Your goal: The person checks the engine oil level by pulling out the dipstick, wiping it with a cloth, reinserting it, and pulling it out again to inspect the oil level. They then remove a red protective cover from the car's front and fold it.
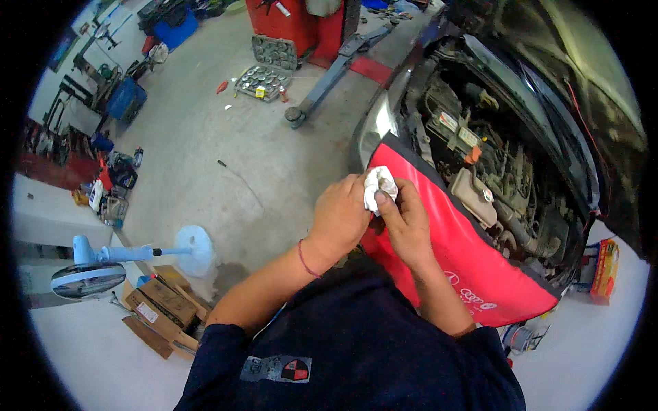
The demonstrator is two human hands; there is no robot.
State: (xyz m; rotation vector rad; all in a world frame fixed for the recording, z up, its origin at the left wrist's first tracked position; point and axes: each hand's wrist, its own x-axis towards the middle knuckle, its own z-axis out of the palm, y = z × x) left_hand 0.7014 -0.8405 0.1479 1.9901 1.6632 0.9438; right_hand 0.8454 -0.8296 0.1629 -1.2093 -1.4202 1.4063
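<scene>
A crumpled white tissue with darker smudges is bunched between my two hands, in front of my chest. My left hand is closed with its fingers curled round the tissue's near left side. From the other side my right hand grips it, the thumb pressed on its lower edge. Whether anything else is inside the tissue is hidden. Just beyond my right hand, a red fender cover drapes over the front edge of a dark car with its hood up.
The engine bay lies to my right. A grey lift arm reaches over the floor ahead, beside an opened tool case. At left are a blue pedestal fan and flattened cardboard boxes.
</scene>
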